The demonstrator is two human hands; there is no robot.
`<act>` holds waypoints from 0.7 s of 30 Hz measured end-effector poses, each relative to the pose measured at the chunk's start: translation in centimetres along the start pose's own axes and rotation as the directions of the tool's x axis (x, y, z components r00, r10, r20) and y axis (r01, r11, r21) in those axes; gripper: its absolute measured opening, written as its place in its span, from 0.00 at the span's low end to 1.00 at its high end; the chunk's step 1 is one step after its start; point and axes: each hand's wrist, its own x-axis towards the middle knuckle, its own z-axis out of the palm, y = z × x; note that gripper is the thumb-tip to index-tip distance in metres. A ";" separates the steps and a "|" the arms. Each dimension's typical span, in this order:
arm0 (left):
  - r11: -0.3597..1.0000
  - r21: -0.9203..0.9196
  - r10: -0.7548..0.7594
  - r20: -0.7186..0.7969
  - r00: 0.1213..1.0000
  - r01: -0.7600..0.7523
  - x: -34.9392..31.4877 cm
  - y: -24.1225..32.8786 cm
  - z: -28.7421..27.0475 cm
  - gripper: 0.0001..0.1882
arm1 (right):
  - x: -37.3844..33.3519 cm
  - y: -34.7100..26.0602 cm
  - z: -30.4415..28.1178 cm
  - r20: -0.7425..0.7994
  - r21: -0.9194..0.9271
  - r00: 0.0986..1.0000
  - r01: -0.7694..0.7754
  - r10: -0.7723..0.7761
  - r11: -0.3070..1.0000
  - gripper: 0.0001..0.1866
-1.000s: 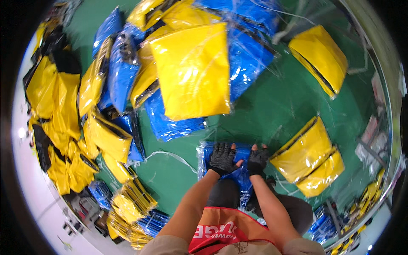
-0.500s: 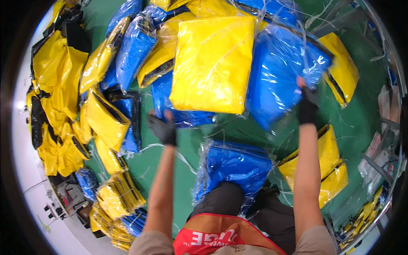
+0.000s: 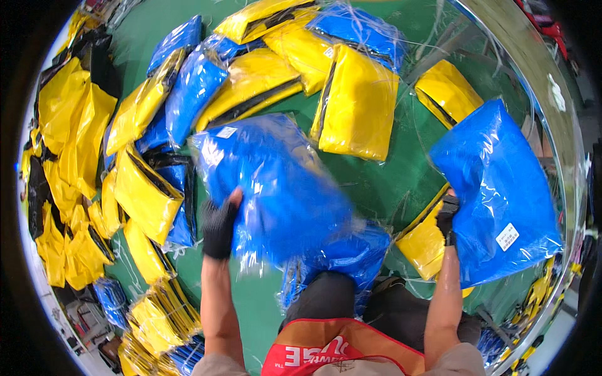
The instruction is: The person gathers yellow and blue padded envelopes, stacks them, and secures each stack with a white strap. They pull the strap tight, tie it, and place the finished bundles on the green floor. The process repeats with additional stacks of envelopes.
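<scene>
Both my hands wear dark gloves with bare fingertips. My left hand (image 3: 219,225) is at the left edge of a folded blue package (image 3: 276,182) in clear plastic, its thumb on the edge; the package is blurred and raised over the floor. My right hand (image 3: 447,216) grips the left edge of another blue package (image 3: 495,194), with a white label, held up at the right. A third blue package (image 3: 357,247) rests against my knee, partly covered by the first. Beyond them, a yellow package (image 3: 360,103) in clear plastic lies on the floor.
Several wrapped packages, yellow (image 3: 254,84) and blue (image 3: 197,94), form an arc on the green floor (image 3: 407,169). Loose yellow sheets (image 3: 72,131) and a bundled yellow stack (image 3: 166,313) are at the left. A yellow package (image 3: 423,247) lies below my right hand. A metal rail (image 3: 501,44) curves along the right.
The large yellow package has left the centre foreground. My right hand has carried a blue package right and nearer. My left hand, apart from any package before, is now at a blue one.
</scene>
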 end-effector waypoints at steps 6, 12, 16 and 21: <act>0.586 -0.592 -0.419 0.363 0.832 0.553 -10.1 8.7 -6.0 0.31 | -1.7 4.8 3.9 -0.341 -0.479 0.877 0.149 -0.340 0.865 0.19; 0.265 -0.408 -0.386 0.785 0.484 0.873 -17.9 12.3 4.3 0.23 | -9.3 13.7 12.7 -0.385 -0.765 0.637 -0.625 -0.668 -0.155 0.21; -0.528 -0.347 -0.067 0.927 0.369 0.775 -25.1 6.2 7.3 0.18 | -10.5 22.4 13.5 -0.176 -0.690 0.652 -0.616 -0.738 -0.380 0.24; 0.280 -0.529 -0.149 0.801 0.580 0.801 -17.7 6.8 2.9 0.26 | -10.8 23.5 12.8 -0.020 -0.780 0.672 -0.474 -0.740 -0.409 0.22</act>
